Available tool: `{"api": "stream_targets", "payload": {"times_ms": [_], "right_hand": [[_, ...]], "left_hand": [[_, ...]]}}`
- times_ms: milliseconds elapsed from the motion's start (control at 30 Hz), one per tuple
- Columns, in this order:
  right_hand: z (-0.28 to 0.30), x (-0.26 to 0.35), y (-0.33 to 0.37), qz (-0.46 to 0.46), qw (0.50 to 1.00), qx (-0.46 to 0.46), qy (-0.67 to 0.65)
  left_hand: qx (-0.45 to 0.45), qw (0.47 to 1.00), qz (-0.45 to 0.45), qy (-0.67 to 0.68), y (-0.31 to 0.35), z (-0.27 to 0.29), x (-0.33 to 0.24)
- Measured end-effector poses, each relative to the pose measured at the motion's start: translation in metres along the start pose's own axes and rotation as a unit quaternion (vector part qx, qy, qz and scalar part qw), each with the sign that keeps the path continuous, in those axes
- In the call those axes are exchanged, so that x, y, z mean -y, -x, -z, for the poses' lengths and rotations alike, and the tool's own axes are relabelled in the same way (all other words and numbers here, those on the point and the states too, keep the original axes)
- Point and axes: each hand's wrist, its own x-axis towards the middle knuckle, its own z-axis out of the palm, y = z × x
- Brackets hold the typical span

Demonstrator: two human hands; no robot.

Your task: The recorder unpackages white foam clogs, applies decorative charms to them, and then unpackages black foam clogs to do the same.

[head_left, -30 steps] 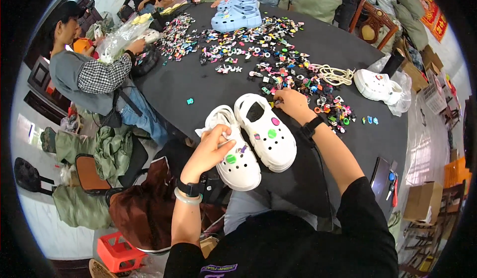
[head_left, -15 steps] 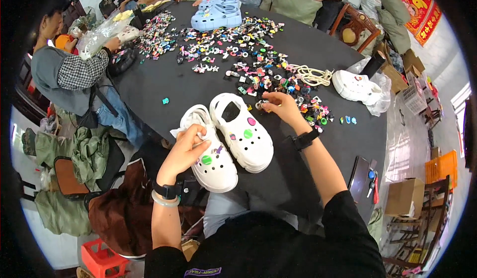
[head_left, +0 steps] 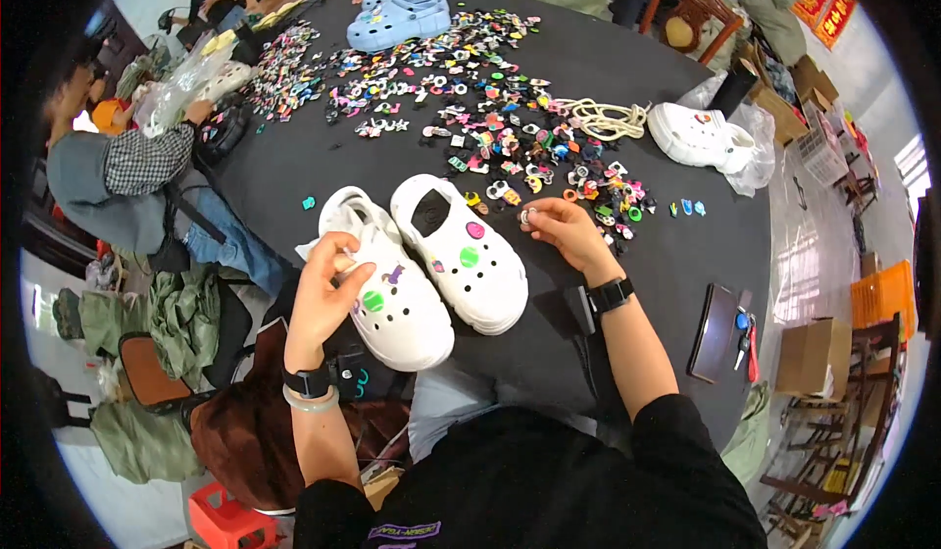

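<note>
Two white clogs lie side by side on the table in front of me, each dotted with holes and a few colourful charms. My left hand (head_left: 326, 292) is closed on the side of the left clog (head_left: 407, 331), near its opening, where some white wrapping shows. The right clog (head_left: 495, 289) rests against it, with green and pink charms on its top. Just right of that clog, my right hand (head_left: 571, 236) pinches a small pale shoe charm (head_left: 527, 218). A spread of loose charms (head_left: 537, 147) lies beyond both hands.
Pale blue clogs (head_left: 400, 20) stand at the far side of the dark table (head_left: 284, 162). To the right are a cord bundle (head_left: 608, 118), another white clog (head_left: 691, 137), a phone (head_left: 713, 333) and keys (head_left: 742, 338). A person (head_left: 118, 186) sits at the left.
My right hand has drawn back slightly from the charm pile, with a small charm now visible between its fingers. The left hand stays at the left clog. The whole view has shifted a little.
</note>
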Motion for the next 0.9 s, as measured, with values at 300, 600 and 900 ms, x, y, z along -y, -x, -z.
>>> {"api": "stream_targets", "payload": {"times_ms": [300,600,900], "right_hand": [[0.0,-0.001,0.002,-0.01,0.996,0.03,-0.079],[0.002,0.001,0.002,-0.018,0.996,0.041,-0.073],[0.008,-0.006,0.0,-0.014,0.997,0.032,-0.071]], "left_hand": [[0.038,0.987,-0.053,-0.149,-0.019,-0.001,0.019],[-0.034,0.993,-0.03,-0.108,-0.01,0.0,0.003],[-0.054,0.994,-0.05,-0.08,-0.007,0.017,-0.036]]}}
